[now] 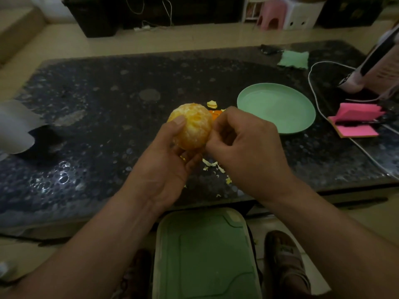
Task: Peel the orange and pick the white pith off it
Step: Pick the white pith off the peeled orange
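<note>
orange [191,128]: rind fully off, being held up over the front part of the desk [108,93], roughly at its middle, not resting on it.
left hand [170,167]: cradling the orange from below and the left, fingers wrapping underneath, thumb pressing on the upper left face.
right hand [244,145]: working from the right, fingers [218,128] curling together in a pinch right at the orange's right flank, seemingly on a bit of pith [195,118]. The strand itself is too small to see.
key relation: orange is lying directly left of the right fingertips and touching them. The right hand is doing the picking, the left is only holding and turning.
axis: fruit is near round, no long axis I can call.
progress: judging late stage, pale patches still showing on the top face.
next move: probably needing the left hand to be rolling a fresh face toward the right fingers.
scraps [210,163]: pale bits lying on the desk just under the hands, more peel [212,104] lying behind the orange.
plate [276,106]: green, sitting near the right hand, nothing showing on it.
</note>
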Available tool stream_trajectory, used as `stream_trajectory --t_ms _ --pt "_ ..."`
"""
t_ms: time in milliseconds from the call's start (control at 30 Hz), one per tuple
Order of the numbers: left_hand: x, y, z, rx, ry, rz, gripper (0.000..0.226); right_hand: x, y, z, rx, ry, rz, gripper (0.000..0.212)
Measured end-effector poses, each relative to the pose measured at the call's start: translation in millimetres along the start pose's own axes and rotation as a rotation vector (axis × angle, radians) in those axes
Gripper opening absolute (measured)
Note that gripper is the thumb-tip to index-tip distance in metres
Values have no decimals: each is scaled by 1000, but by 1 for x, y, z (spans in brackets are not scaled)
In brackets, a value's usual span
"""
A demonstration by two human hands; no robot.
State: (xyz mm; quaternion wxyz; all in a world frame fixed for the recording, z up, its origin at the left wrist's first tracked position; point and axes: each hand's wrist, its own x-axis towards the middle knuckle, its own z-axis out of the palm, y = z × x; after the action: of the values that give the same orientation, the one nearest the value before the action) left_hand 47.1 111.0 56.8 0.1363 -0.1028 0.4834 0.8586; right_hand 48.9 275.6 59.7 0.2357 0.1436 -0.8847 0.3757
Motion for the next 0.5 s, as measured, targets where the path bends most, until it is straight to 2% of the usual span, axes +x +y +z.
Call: stream_trajectory --t_ms 133,233,367,500 --pt "0 0 -2 -64 -39 -39 53 0 -6 -2 114 22 46 9" --pt "0 -1 -6 -90 -74 -57 62 0 -8 -2 173 25 72 10" --pt "2 -1 -11 -142 -122 -78 76 -1 -9 -3 201 30 91 9" --pt "3 2 -14 -188 -148 -95 80 0 -5 -3 197 45 113 9"
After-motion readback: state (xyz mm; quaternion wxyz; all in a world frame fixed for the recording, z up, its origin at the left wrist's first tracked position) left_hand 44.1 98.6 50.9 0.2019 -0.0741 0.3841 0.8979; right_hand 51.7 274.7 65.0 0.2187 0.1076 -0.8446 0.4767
